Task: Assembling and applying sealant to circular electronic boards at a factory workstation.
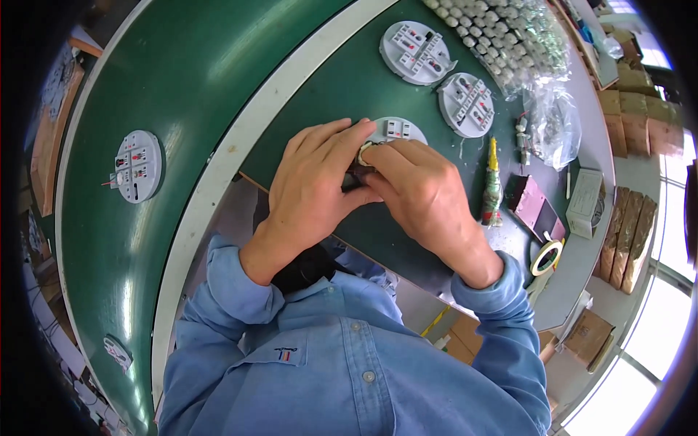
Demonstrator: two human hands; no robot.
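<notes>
A round white plate (407, 131) with small fittings on it lies at the table's edge, largely covered by my hands. My left hand (309, 185) curves over the plate's left side, fingers bent and thumb reaching across, gripping it. From the right, my right hand (425, 185) is closed in a pinch over the plate. By its fingertips shows a small cream-coloured curved piece (365, 154), with something dark below it. What exactly the pinch holds is hidden. Two similar round white plates, a farther one (416, 52) and a nearer one (467, 105), lie beyond my hands.
Bagged white parts (502, 36) fill the far right. Nearby are a wrapped tool with a yellow tip (492, 182), a pink-and-dark block (536, 207), a tape roll (547, 256) and a white box (585, 203). On the green belt (211, 94) at left sits another plate (138, 166).
</notes>
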